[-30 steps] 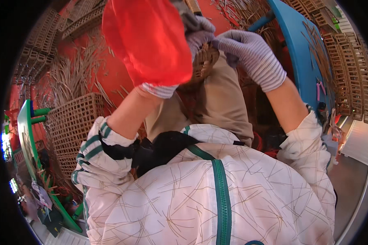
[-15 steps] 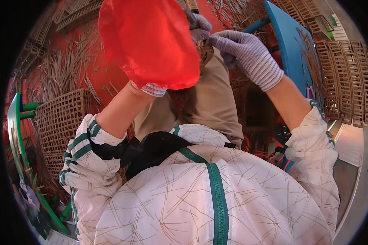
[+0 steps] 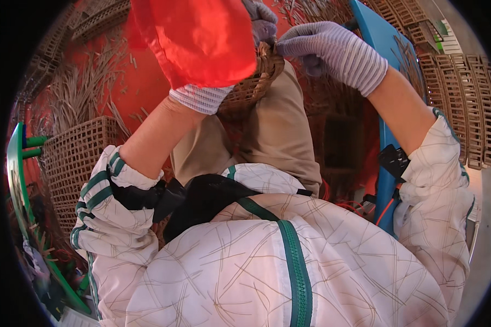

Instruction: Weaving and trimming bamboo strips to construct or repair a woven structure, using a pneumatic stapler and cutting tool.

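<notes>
A red floor [image 3: 142,79] spreads beyond and to the left of the left grip, strewn with dry strips [image 3: 84,90]. Just outside the right grip stands a blue worktop [image 3: 375,24]; farther to that side are stacked lattice frames [image 3: 463,109]. Well to the left and nearer the body than the left grip leans a brown lattice panel [image 3: 79,163]. A red cloth [image 3: 202,41] hangs in front of the left grip [image 3: 263,28], covering most of it. The brown woven basket [image 3: 251,91] lies between the two grips and over the lap, partly behind the cloth. The left grip's gloved fingers are bent beside its far rim; I cannot tell whether they are clamped on it. The right grip [image 3: 335,52] has its fingertips close together at the near rim; whether a strand is pinched there is too small to tell. The basket is probably light and springy, rough rather than slippery, its thin strands liable to crack; the firm rim looks the best place to hold.
</notes>
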Available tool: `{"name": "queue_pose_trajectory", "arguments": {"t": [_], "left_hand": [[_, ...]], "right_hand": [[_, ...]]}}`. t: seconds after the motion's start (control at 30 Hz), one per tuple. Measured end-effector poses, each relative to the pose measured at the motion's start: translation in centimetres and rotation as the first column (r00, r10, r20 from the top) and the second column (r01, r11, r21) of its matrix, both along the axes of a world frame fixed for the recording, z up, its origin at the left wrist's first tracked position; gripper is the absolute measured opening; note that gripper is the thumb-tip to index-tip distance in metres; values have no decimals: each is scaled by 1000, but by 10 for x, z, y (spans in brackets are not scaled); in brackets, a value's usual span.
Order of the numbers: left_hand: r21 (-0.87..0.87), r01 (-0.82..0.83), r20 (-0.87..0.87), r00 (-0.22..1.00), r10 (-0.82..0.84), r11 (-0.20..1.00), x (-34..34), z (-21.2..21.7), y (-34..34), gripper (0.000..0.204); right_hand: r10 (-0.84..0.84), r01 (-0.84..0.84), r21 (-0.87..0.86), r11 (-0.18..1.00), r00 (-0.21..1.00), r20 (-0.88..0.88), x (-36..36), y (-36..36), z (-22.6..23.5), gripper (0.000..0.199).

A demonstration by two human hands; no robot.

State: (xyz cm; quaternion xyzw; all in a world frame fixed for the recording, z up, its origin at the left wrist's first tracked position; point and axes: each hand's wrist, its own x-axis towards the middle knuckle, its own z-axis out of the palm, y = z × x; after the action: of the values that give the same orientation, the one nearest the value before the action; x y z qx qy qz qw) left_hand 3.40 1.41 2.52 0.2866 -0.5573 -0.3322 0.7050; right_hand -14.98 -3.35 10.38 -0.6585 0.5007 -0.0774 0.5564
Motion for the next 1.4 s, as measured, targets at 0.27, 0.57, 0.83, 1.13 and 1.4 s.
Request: {"name": "queue_pose_trajectory", "arguments": {"t": [0.27, 0.57, 0.83, 1.13, 1.4], "left_hand": [[60, -1, -27, 1000, 3, 998, 1, -5, 5, 9], [77, -2, -34, 999, 4, 997, 5, -10, 0, 9], [114, 23, 15, 1000, -25, 993, 14, -12, 8, 9], [156, 27, 62, 997, -37, 987, 88, 59, 115, 9], [189, 1, 110, 994, -22, 982, 15, -11, -4, 9]], "right_hand": [[-253, 269, 113, 957, 958, -138, 27, 5, 15, 17], [-176, 137, 402, 905, 983, 61, 19, -2, 5, 16], [108, -94, 93, 991, 982, -153, 17, -6, -11, 12], [-114, 131, 185, 974, 988, -100, 23, 6, 4, 17], [-365, 366, 240, 899, 930, -50, 23, 15, -11, 21]]}}
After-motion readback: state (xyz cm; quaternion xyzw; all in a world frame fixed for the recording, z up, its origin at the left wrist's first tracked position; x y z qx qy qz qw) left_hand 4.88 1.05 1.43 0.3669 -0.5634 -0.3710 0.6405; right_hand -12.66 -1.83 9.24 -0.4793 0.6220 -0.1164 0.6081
